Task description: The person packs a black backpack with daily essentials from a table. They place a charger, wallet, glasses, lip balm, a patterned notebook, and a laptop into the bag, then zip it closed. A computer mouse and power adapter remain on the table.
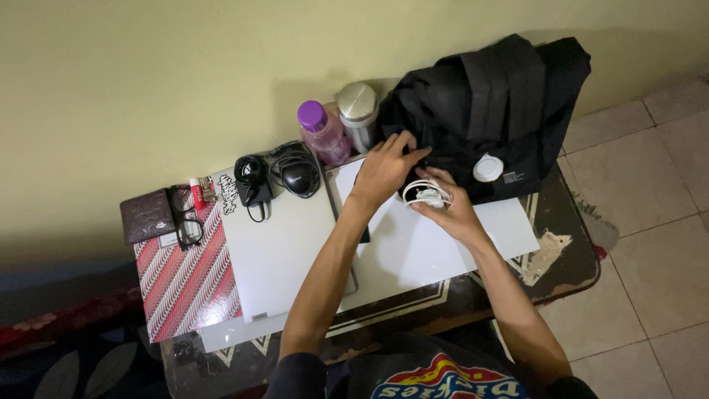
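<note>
Against the wall, a cluttered table [569, 251]: right hand [449, 209] grips a coiled white cable [425, 193]; left hand [385, 171], just beyond, pinches the black backpack [509, 103].

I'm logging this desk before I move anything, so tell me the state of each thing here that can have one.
Black backpack: upright against wall, left hand at its opening.
White cable: coiled, held in right hand.
Purple-capped bottle: capped, upright.
Steel flask: lidded, upright.
Silver laptop: closed.
Glasses: unfolded.
Brown wallet: closed.
</note>
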